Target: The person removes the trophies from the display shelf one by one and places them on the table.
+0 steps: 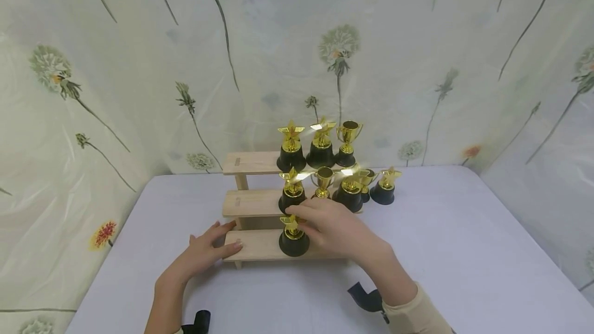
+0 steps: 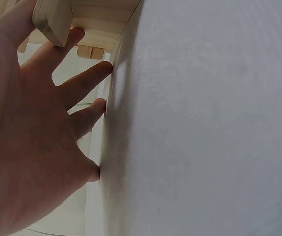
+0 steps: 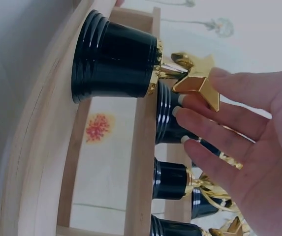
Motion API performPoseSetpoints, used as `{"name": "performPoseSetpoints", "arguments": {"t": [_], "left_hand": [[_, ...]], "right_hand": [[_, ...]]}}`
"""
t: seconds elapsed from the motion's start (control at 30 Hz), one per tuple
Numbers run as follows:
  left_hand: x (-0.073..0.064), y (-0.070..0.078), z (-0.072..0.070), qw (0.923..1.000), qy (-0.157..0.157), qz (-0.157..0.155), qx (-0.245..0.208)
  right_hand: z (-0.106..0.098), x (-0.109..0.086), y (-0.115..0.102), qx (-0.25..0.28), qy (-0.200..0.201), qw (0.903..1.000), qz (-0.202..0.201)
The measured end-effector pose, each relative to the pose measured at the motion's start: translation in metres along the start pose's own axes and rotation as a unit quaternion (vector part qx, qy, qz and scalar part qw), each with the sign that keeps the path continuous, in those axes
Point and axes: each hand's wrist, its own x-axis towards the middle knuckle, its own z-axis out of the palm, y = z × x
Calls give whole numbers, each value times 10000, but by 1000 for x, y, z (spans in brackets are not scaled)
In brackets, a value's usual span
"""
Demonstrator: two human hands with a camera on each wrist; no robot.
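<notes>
A gold star trophy (image 1: 294, 243) with a black base stands upright on the bottom step of a three-tier wooden stand (image 1: 257, 244). My right hand (image 1: 336, 228) pinches its star top between thumb and fingers; in the right wrist view the star (image 3: 200, 81) lies against the thumb. My left hand (image 1: 204, 251) is at the stand's left end, thumb on the bottom step. In the left wrist view its fingers (image 2: 86, 83) are spread and nearly straight, the index touching the board end (image 2: 54, 22) and other fingertips at the table.
The top step bears two star trophies (image 1: 291, 151) and a cup trophy (image 1: 346, 143). More trophies (image 1: 292, 195) stand on the middle step, partly behind my right hand. A star trophy (image 1: 384, 189) and a cup trophy (image 1: 366, 182) stand right of the stand. A flowered cloth (image 1: 278, 66) hangs behind.
</notes>
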Motion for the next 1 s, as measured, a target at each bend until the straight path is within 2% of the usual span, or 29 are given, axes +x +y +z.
{"name": "performPoseSetpoints", "arguments": {"t": [0.33,1.0], "left_hand": [[-1,1,1,10000,-14,4,15],[0,0,1,10000,4,-41,19]], "right_hand": [[0,-1,-1,193,23,9998,96],[0,-2,4,-67,32,9999,123]]}}
